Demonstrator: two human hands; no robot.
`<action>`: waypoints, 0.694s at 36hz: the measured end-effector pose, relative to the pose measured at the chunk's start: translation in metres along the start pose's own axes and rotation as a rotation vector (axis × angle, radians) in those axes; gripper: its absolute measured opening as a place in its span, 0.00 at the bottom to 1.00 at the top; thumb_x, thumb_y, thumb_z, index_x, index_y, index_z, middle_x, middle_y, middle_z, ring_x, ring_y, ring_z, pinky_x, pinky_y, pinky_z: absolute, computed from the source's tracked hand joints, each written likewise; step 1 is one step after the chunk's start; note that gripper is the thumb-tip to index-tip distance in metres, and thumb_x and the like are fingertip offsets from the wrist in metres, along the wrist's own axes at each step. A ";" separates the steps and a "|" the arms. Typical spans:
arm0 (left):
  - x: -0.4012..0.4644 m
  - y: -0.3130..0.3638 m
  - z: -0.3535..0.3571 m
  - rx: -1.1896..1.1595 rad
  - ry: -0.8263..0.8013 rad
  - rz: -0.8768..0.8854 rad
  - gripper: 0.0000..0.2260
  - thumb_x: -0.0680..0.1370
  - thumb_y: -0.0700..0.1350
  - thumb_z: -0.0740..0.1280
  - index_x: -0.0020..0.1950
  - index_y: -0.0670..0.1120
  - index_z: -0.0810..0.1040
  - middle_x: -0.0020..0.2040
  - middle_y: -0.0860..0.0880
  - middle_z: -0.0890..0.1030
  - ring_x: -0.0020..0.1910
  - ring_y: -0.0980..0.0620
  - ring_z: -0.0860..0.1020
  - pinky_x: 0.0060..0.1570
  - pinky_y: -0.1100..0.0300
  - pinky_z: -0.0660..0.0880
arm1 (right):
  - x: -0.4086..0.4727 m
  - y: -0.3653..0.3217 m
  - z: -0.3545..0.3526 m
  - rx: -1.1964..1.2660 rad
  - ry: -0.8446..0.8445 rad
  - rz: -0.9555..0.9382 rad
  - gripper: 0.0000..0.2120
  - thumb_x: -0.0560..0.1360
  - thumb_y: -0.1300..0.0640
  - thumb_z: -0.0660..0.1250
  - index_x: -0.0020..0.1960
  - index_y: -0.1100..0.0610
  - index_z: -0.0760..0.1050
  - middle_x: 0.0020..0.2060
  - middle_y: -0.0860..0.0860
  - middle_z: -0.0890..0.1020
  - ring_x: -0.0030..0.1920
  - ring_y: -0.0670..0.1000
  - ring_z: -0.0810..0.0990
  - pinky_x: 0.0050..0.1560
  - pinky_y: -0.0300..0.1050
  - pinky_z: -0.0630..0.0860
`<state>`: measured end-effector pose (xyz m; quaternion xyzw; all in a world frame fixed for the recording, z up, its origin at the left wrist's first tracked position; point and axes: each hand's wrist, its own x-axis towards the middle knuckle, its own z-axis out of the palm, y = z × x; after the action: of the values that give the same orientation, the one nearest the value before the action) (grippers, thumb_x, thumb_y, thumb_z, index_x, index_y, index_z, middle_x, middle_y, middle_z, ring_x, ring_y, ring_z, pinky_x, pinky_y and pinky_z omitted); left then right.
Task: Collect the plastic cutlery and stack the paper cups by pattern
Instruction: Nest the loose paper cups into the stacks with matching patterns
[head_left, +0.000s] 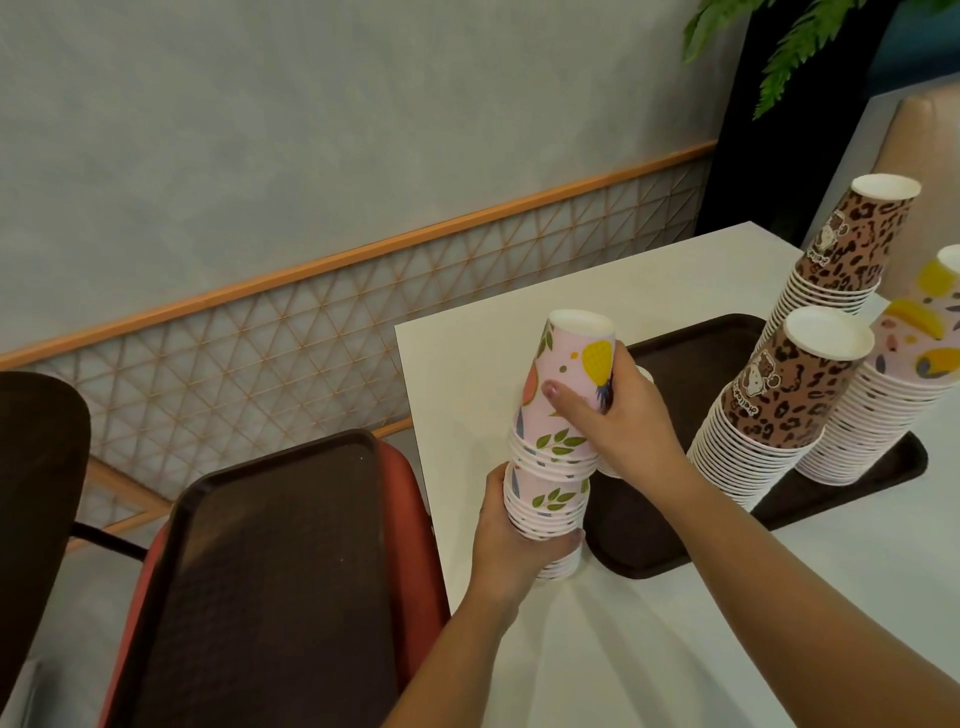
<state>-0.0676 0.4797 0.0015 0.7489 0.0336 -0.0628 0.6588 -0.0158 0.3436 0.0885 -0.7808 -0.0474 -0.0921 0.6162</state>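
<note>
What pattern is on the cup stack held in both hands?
Pink with fruit and green leaves, on the held cup stack; clearest in the head view.

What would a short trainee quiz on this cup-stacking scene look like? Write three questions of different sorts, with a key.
1. True or false: the left hand grips the bottom of the pink fruit-print stack.
2. Multiple choice: the stacks standing on the dark tray on the table include how many leopard-print stacks? A) none B) one C) two
3. Fill in: the second dark tray lies on a red ____.

Key: 1 true. 2 C, the near leopard stack and the far leopard stack. 3 chair. The right hand holds the upper cups.
</note>
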 end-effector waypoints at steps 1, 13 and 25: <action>0.001 0.000 0.000 -0.001 0.001 0.001 0.34 0.61 0.35 0.80 0.59 0.56 0.69 0.54 0.57 0.80 0.50 0.63 0.79 0.47 0.68 0.77 | 0.001 -0.001 -0.001 0.014 0.022 0.006 0.19 0.71 0.53 0.69 0.59 0.54 0.68 0.47 0.42 0.78 0.47 0.37 0.77 0.43 0.25 0.75; 0.006 -0.006 -0.001 -0.045 0.000 -0.030 0.35 0.58 0.38 0.79 0.61 0.53 0.69 0.57 0.53 0.80 0.53 0.59 0.79 0.48 0.67 0.77 | 0.033 -0.002 -0.029 0.401 0.323 0.100 0.23 0.69 0.45 0.70 0.59 0.57 0.72 0.53 0.52 0.82 0.54 0.50 0.81 0.55 0.49 0.77; 0.007 -0.005 0.000 -0.035 0.010 -0.042 0.35 0.58 0.39 0.79 0.59 0.57 0.69 0.57 0.55 0.79 0.55 0.57 0.78 0.47 0.68 0.77 | 0.045 0.039 -0.028 -0.072 0.432 -0.057 0.29 0.72 0.57 0.71 0.67 0.61 0.61 0.61 0.55 0.74 0.59 0.49 0.75 0.48 0.21 0.70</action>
<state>-0.0617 0.4803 -0.0039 0.7368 0.0536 -0.0723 0.6701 0.0332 0.3057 0.0667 -0.7627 0.0672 -0.2764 0.5808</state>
